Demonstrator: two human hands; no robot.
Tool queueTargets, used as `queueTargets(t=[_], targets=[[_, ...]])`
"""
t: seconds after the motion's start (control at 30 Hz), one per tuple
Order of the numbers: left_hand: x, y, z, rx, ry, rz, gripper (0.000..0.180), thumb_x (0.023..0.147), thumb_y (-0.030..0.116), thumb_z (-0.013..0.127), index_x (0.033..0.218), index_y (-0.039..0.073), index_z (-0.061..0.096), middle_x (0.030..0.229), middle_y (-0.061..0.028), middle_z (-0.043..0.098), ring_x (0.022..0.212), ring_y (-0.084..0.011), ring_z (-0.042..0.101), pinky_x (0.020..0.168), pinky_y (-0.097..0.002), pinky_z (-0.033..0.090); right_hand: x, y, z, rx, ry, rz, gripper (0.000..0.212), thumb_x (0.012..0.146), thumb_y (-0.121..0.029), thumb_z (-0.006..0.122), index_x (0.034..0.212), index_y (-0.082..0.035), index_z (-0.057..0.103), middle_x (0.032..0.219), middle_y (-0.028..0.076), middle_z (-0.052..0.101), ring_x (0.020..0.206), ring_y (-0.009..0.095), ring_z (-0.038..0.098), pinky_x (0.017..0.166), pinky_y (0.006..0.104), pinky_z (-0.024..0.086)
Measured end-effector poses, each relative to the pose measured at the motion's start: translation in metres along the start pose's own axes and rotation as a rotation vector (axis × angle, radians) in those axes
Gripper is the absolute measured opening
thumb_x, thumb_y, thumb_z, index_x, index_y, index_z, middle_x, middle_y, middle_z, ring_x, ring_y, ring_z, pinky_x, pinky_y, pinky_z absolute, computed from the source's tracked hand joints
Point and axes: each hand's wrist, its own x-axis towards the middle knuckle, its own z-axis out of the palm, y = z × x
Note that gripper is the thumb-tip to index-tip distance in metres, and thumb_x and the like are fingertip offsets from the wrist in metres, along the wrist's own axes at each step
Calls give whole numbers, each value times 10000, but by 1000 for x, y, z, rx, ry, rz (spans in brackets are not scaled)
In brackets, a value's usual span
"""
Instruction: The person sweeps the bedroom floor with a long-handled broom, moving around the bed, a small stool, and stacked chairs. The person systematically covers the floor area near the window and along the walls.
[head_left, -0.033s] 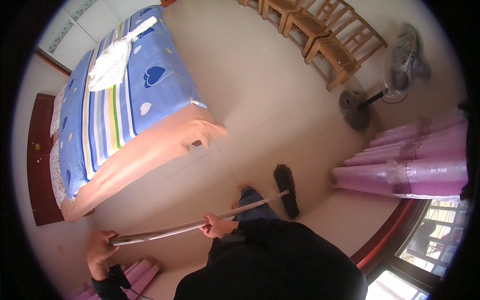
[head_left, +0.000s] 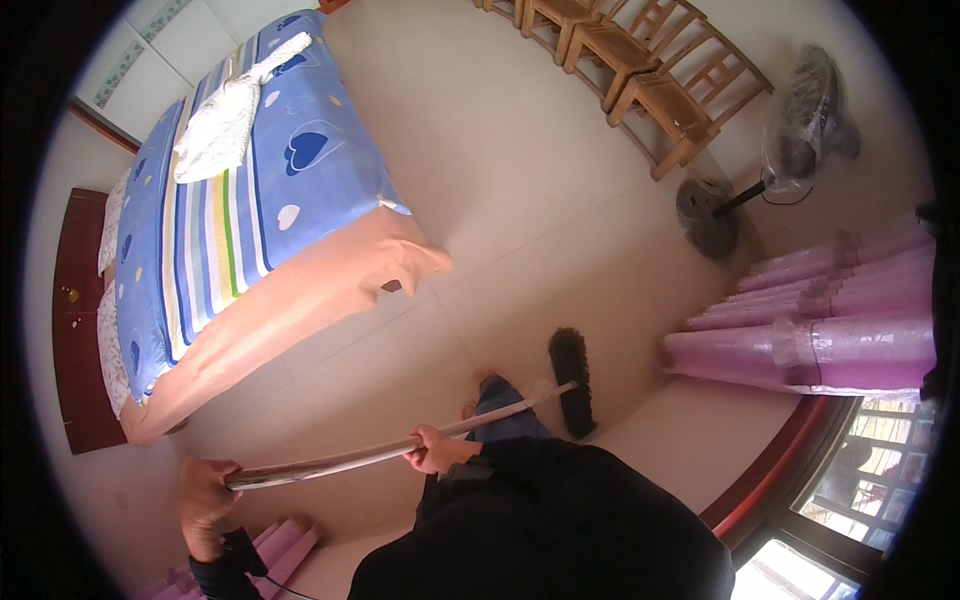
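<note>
A long-handled broom (head_left: 330,463) slants across the lower part of the head view. Its pale handle runs from the left to a dark bristle head (head_left: 572,382) on the floor, just beyond my leg. My left hand (head_left: 208,490) is closed around the top end of the handle at the lower left. Farther along the shaft, my right hand (head_left: 430,450) grips it in front of my body. Part of my bare foot (head_left: 484,378) shows beside the handle, below a blue trouser leg (head_left: 505,405).
A bed with a blue patterned cover (head_left: 330,180) and peach skirt stands at the left, a white cloth (head_left: 220,130) on top. Wooden chairs (head_left: 670,105) line the far right, near a plastic-wrapped standing fan (head_left: 708,215). A purple curtain (head_left: 860,350) hangs beside the window (head_left: 860,480).
My left hand and the top end of the broom handle have shifted very slightly to the right. Both hands keep their grip, and the bristle head stays in nearly the same place.
</note>
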Motion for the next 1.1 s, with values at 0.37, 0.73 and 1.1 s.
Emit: queueTargets(t=[0.37, 0.73, 1.1], targets=[[-36, 68, 120, -188, 19, -220, 135, 504, 141, 618, 630, 95, 603, 558, -119, 531, 534, -283, 545, 490, -336, 427, 67, -125, -144, -1596, -172, -713, 478, 589, -149, 703, 995, 3, 501, 825, 150, 590, 779, 254, 562, 646, 352, 444], [109, 277, 226, -461, -66, -630, 219, 576, 209, 670, 775, 134, 617, 663, -96, 581, 680, -310, 567, 574, -409, 440, -75, -401, -148, -1860, -155, -1441, 167, 590, -77, 617, 703, -47, 499, 647, 147, 510, 603, 304, 500, 521, 375, 389], [154, 412, 221, -586, 126, -761, 254, 585, 124, 665, 829, 78, 610, 697, -125, 595, 656, -281, 591, 582, -336, 471, -148, -464, -72, -1495, -92, -1174, 77, 666, -56, 538, 655, -9, 479, 579, 71, 449, 549, 234, 463, 473, 373, 351]])
